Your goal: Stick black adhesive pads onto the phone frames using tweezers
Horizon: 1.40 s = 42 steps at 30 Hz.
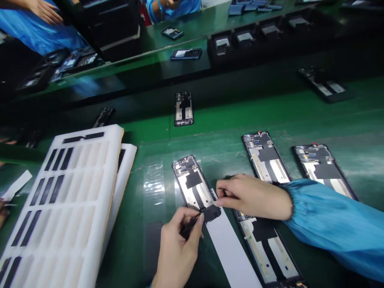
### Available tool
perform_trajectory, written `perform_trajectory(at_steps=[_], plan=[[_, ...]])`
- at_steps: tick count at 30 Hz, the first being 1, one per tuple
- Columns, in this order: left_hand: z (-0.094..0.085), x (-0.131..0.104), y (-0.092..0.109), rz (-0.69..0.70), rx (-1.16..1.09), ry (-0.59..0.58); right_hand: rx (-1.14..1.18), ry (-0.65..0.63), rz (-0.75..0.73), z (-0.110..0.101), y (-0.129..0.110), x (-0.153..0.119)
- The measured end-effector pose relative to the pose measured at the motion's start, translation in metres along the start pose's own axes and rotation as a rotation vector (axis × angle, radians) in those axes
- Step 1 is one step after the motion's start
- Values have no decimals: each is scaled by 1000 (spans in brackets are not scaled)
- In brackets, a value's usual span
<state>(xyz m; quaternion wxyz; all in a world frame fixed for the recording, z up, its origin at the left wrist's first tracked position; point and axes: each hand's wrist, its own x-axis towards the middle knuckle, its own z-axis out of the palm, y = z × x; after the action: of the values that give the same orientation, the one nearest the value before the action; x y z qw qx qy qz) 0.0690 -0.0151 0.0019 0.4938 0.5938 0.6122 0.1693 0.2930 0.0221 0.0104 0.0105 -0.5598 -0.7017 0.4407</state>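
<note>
An opened phone (192, 182) lies at a slant in front of me, with its circuit board at the far end and a black cover piece (211, 213) at the near end. My left hand (180, 244) is closed around a slim black tool (189, 227) that looks like tweezers, its tip at the near end of the phone. At the phone's right edge, my right hand (244, 196) has thumb and forefinger pinched together; whatever is between them is too small to make out. A white paper strip (231, 244) runs out from beneath the phone towards me.
More opened phones (265, 156) (324, 166) (267, 248) lie to the right. White foam trays (69, 192) with black strips in slots are stacked left. Another phone (184, 108) lies farther back. Behind are a shelf with black trays (237, 42) and people in blue sleeves.
</note>
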Motion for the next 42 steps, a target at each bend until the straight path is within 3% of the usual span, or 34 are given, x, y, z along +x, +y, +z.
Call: perform_trajectory(at_steps=[5, 8, 14, 18, 23, 27, 32, 42], plan=[[0, 1, -2, 58, 62, -22, -234, 75, 71, 13, -11, 1], [-2, 2, -5, 92, 182, -53, -319, 53, 131, 15, -20, 2], [-11, 12, 3, -78, 789, -44, -415, -21, 232, 9, -34, 4], [-13, 16, 12, -58, 956, -93, -305, 8, 183, 2, -19, 6], [-10, 13, 6, 89, 986, -14, -113, 24, 132, -10, -3, 8], [-8, 10, -2, 280, 1002, 114, -155, 71, 149, -5, -9, 8], [-5, 4, -13, 458, 973, 108, -285, 189, 172, 12, -23, 11], [-16, 2, -27, 552, 811, 120, -327, 201, 149, 16, -33, 24]])
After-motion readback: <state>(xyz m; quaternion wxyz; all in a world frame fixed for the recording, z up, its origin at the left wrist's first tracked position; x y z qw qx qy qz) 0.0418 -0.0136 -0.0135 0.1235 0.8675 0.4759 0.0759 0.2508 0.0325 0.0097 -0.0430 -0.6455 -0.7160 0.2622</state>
